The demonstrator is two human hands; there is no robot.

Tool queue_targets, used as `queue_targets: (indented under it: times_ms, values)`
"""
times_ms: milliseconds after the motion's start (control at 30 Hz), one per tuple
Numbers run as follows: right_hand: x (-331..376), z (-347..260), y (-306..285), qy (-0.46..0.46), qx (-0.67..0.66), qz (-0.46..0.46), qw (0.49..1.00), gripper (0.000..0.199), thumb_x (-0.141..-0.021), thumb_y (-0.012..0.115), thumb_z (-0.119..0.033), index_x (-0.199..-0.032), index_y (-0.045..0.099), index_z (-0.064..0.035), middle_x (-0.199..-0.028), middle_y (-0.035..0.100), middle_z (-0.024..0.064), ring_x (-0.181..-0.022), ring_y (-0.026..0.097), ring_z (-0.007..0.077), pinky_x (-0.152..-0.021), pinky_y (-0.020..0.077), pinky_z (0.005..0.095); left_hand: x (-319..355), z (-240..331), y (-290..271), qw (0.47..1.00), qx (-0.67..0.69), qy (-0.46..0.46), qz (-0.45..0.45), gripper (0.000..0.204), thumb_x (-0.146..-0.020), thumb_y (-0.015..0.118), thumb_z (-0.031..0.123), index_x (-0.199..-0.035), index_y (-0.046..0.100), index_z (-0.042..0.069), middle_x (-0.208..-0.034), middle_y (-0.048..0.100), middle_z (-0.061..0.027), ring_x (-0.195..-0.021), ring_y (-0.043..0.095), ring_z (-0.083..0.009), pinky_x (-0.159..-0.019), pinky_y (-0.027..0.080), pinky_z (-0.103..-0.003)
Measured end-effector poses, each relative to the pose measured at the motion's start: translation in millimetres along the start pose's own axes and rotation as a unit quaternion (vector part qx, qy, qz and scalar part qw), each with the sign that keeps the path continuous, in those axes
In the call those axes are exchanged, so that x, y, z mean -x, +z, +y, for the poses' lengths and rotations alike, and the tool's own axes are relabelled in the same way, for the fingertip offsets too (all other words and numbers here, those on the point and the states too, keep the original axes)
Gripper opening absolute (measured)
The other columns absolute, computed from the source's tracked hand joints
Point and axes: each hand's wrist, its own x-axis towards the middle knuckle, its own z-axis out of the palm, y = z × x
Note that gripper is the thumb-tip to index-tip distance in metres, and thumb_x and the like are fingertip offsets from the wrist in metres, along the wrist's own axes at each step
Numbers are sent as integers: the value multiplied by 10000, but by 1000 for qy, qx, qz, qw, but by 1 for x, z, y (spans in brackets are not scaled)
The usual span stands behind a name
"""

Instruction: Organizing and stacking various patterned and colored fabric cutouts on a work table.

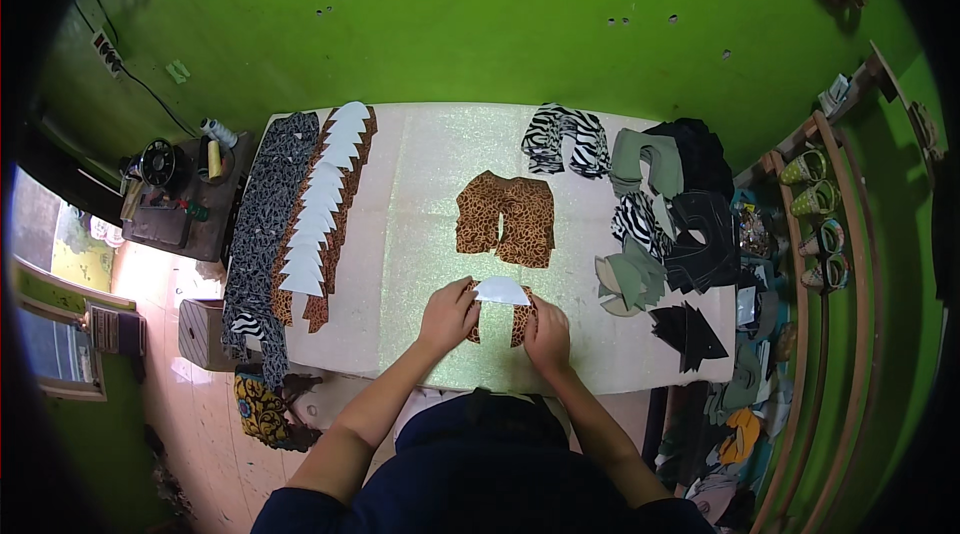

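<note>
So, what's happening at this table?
A person's left hand and right hand hold the two sides of a U-shaped leopard-print piece, with a white half-round piece at its top. Just beyond lie more leopard-print pieces. Toward the left, an overlapping row of white-tipped leopard-print pieces runs beside grey patterned pieces. Zebra-print, green and black pieces lie on the right of the table.

Your tabletop (425,194) is clearly lit with a faint sheen, while daylight from the left bleaches the floor (160,284) into glare. Your fisheye view bows the wooden rack (861,294), blackens the corners, and leaves small details soft.
</note>
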Motion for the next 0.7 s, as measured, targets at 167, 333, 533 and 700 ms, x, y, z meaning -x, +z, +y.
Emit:
queue_targets:
  times_ms: [167,333,533,700]
  values:
    - [-14,-20,6,75,119,71,988,348,-784,574,-180,-1077,521,0,-1013,513,152,-1021,443,327,-884,339,413,-17,7,4,991,-48,-124,27,392,-740,635,184,-1085,534,29,-1130,500,-177,-976,521,-321,-814,429,-400]
    - [-20,-22,16,156,101,14,983,331,-735,640,-187,-1009,537,-31,-1035,487,134,-1075,397,305,-889,319,388,-32,8,0,969,29,-236,-71,271,-755,623,164,-983,575,26,-995,560,-171,-893,558,-317,-768,452,-398]
    - [-31,-11,18,197,-61,-17,978,316,-734,655,-91,-1011,513,-34,-846,581,105,-821,555,243,-735,429,354,-16,6,-5,960,131,-241,-54,211,-774,607,146,-934,593,8,-855,598,-180,-821,581,-321,-745,459,-389]
    - [-28,-23,21,241,-333,-60,910,188,-798,613,-41,-966,551,19,-796,605,47,-701,554,96,-623,429,218,15,-3,-26,917,283,-280,20,237,-814,584,162,-971,572,-14,-835,621,-189,-752,609,-278,-693,465,-339]
